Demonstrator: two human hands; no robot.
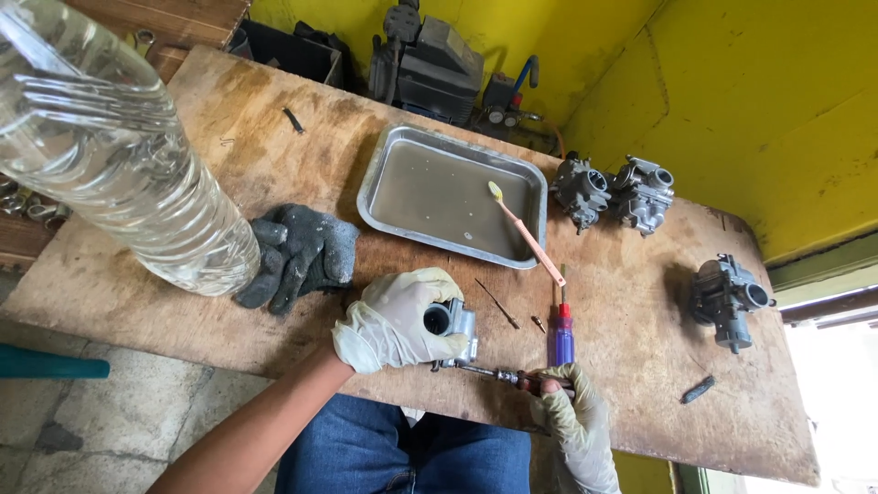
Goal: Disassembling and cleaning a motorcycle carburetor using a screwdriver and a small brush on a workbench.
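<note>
My left hand [395, 320], in a pale glove, is wrapped around a small grey metal carburetor [455, 325] at the near edge of the wooden table. My right hand [574, 413], also gloved, grips a screwdriver [498, 374] whose shaft points left into the carburetor's lower side. A blue and red handled screwdriver [563, 334] lies just above my right hand. A thin needle part [498, 305] and a tiny screw [539, 323] rest on the wood beside the carburetor.
A metal tray [389, 155] of murky liquid holds a pink toothbrush [528, 235] leaning over its rim. Dark gloves [302, 252] lie left, beside a big clear bottle [119, 155]. Three more carburetors [582, 189] [644, 192] [727, 297] sit right.
</note>
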